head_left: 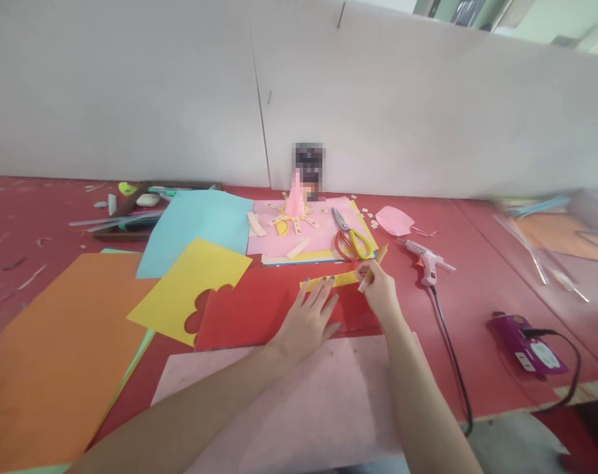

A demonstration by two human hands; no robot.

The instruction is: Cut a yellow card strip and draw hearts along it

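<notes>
My left hand lies flat with its fingers spread on a red sheet. Its fingertips press on a narrow yellow paper strip. At the strip's right end, my right hand is closed in a pinch. A slim yellowish stick sticks up out of those fingers; its exact kind is unclear. Just beyond the hands are scissors with one red and one yellow handle. They rest on stacked pink and yellow sheets, beside a pink cone on a star-like base.
A pink glue gun lies to the right, its cord trailing over the table edge. Beyond it is a purple power strip. Orange, blue and cut yellow sheets spread leftward. A white wall stands behind.
</notes>
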